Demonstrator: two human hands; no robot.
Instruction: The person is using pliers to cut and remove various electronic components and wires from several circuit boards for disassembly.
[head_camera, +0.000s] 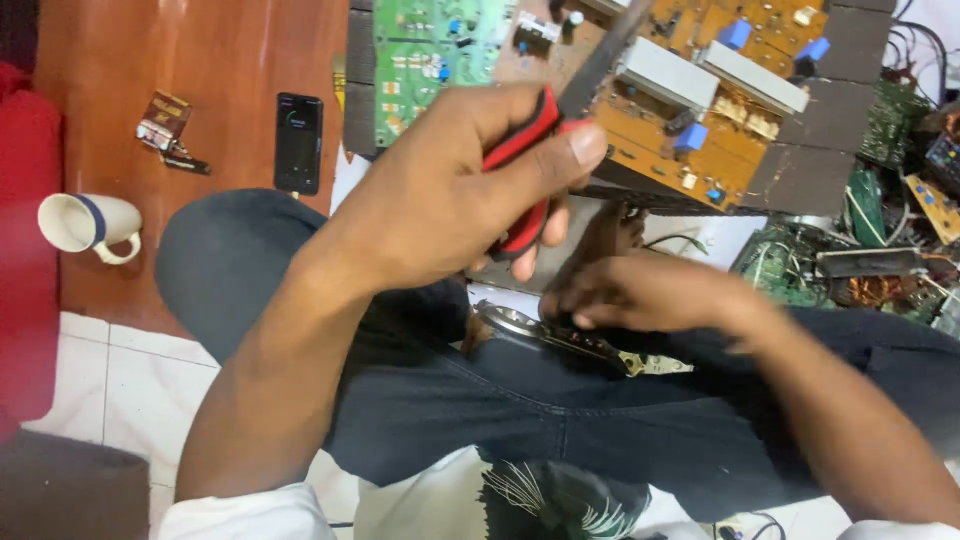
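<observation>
Setting: wooden floor (200, 60) upper left, white tiles lower left, circuit boards (700, 90) along top.
Left hand (450, 190): centre frame, closed around red-and-black pliers (530, 150).
Right hand (640, 295): pressing a metal part (590, 345) on the lap, fingers curled, blurred.
Risk: pliers slipping toward right fingers; part sliding off thigh.
Nearby: phone (298, 142), tipped mug (88, 224), left.

- tool (525, 150): red and black grips; dark metal jaws
- board (710, 90): orange-brown, with blue parts and white blocks
- second board (425, 55): green
- mug (85, 222): white, with a dark blue band
- phone (298, 142): black
- floor (190, 60): reddish-brown wood; white tiles nearer
- trousers (520, 410): dark blue-grey
- shirt (440, 505): white, with a dark print of pale feathery lines
- packet (163, 120): brown
</observation>
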